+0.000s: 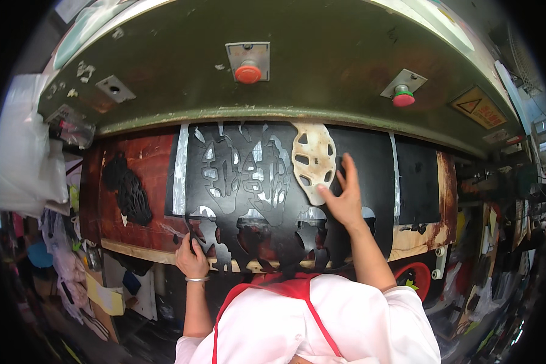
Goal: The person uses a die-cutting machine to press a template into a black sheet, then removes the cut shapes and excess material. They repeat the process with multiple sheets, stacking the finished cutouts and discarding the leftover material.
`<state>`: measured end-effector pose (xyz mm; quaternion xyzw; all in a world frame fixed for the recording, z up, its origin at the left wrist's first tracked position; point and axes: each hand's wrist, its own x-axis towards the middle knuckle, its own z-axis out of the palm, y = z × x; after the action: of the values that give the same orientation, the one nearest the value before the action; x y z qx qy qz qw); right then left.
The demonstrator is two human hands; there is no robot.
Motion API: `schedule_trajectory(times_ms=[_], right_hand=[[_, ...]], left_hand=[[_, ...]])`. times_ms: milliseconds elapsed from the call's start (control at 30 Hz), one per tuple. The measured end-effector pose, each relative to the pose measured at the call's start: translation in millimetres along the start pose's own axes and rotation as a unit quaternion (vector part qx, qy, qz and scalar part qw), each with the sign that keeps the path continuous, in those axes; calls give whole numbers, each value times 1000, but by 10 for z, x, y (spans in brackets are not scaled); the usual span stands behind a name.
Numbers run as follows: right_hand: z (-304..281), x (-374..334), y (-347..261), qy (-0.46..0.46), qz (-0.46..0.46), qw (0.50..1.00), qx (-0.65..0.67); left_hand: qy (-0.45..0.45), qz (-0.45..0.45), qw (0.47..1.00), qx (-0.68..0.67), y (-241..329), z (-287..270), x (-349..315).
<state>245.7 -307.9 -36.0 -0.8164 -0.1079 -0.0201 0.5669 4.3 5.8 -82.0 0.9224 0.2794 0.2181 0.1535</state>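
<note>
A black sheet with several shoe-part shapes cut out of it lies on the brown board of a cutting press. A cream, oval cutting die with several openings rests on the sheet, far and right of centre. My right hand lies with fingers spread on the sheet, its fingertips touching the die's right and lower edge. My left hand pinches the sheet's cut near edge at the lower left; a bangle is on that wrist.
The green press head hangs over the board, with a red button in the middle and another at the right. A pile of black cut pieces lies at the board's left. Plastic bags and scraps crowd both sides.
</note>
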Motion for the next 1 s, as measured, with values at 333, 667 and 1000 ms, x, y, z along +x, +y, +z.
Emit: schedule_trajectory(times_ms=[333,667,1000], right_hand=[[-775,1402,-204,293,-122,912,-261],[-471,1536,-81,332,-109,919,-183],[-1175,740,1020,229,-72,907,-347]], left_hand=[[62,-21,996,-59,104,517,905],[10,-34,999,-32,257,705,1549],[18,-72,997,29,321,912,1514]])
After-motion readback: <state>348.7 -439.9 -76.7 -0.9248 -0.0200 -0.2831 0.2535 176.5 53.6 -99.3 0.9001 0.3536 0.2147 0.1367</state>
